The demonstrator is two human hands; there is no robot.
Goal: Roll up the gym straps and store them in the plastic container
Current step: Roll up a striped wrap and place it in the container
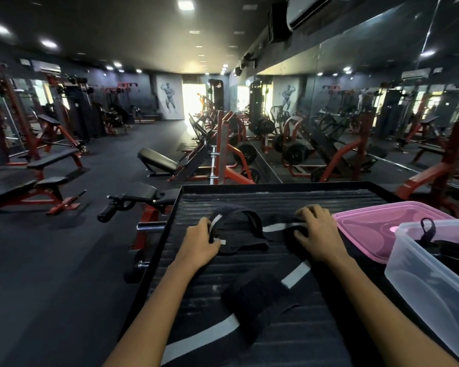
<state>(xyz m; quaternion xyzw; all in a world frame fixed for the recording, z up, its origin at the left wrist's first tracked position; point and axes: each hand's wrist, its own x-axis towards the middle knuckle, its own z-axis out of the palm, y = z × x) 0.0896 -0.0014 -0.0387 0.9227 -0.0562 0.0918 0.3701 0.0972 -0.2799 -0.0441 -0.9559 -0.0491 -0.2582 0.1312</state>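
A black gym strap (pixel 245 230) with a white stripe lies stretched across the ribbed black platform (pixel 276 200). My left hand (pixel 200 241) grips its looped left end. My right hand (pixel 317 234) presses down on its right end, fingers curled over the fabric. A second black strap (pixel 255 300) with a white stripe lies loose nearer to me, between my forearms. The clear plastic container (pixel 419 276) stands at the right edge and holds dark rolled straps (pixel 440 241).
A pink lid (pixel 366 234) lies upturned beside the container. The platform has a raised rim. Benches, red machines and a black padded handle (pixel 112 207) stand to the left and ahead. A mirror wall runs along the right.
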